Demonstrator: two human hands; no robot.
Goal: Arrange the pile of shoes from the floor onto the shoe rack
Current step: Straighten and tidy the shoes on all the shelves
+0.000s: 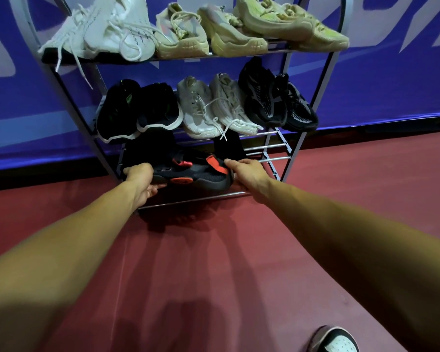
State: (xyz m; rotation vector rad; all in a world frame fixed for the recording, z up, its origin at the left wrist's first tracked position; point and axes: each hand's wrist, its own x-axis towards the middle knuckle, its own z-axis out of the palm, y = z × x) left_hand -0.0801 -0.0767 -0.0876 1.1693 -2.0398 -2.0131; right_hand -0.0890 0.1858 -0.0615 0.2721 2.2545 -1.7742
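Top shelf: white knit sneakers (pixel 112 31) at the upper left and pale yellow chunky-soled sneakers (pixel 239 29) beside them fill the top level of the grey metal-tube shoe rack (pixel 294 153).
Middle shelf: holds a black pair with white sole edges (pixel 140 110), a light grey laced pair (pixel 214 107) and a black mesh pair (pixel 277 100).
Bottom shelf: dark shoes lie at the back in shadow; their number cannot be told. Bare rails show at the right end.
Task item: the black knit sneaker with red patches (pixel 193 171) is at the front of the bottom shelf, centre of frame, lying sideways. Whether it rests on the rails cannot be told.
Progress: judged late stage, with two shelves stocked. No floor pile is in view on the red floor (pixel 214 262); shoes outside the frame cannot be ruled out.
Left hand (pixel 142 179): fingers (pixel 158 186) curled under one end of the sneaker, gripping it.
Right hand (pixel 249 174): thumb and fingers closed on the other end, pinching it.
Remaining: judged as seating and aligning this sneaker.
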